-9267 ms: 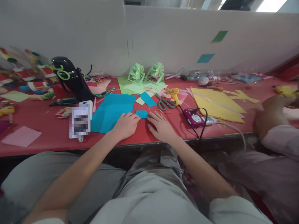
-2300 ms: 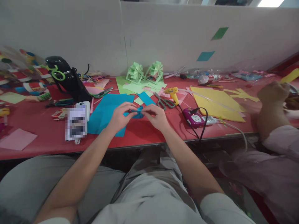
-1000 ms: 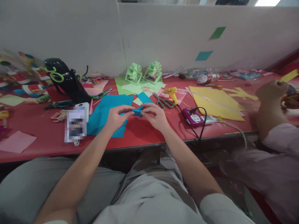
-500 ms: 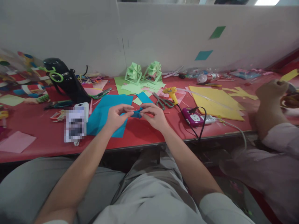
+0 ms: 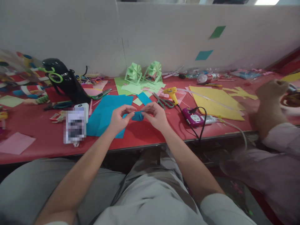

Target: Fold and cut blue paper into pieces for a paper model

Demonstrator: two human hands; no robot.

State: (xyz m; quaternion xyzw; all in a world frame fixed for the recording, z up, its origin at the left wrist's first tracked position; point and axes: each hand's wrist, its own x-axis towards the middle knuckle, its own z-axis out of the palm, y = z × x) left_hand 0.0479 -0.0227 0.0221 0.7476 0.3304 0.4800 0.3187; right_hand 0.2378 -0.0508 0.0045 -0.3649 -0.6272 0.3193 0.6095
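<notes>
Both my hands pinch a small folded piece of blue paper (image 5: 137, 116) just above the red table (image 5: 150, 134). My left hand (image 5: 120, 118) grips its left end with thumb and forefinger. My right hand (image 5: 156, 115) grips its right end, fingers curled. Under my left hand lies a large blue paper sheet (image 5: 108, 112). A smaller blue scrap (image 5: 144, 98) lies just behind the folded piece.
Grey scissors (image 5: 162, 101), a yellow glue gun (image 5: 172, 93) and a purple power strip (image 5: 195, 118) lie to the right. Yellow sheets (image 5: 217, 101) lie beyond. Green paper models (image 5: 144, 73) stand at the back wall. A black bag (image 5: 67, 79) sits left. Another person's hand (image 5: 269, 97) works at far right.
Long ago both hands pressed the blue piece flat on the table; since then they lifted it. Over the last second the fingers only shift slightly on the fold.
</notes>
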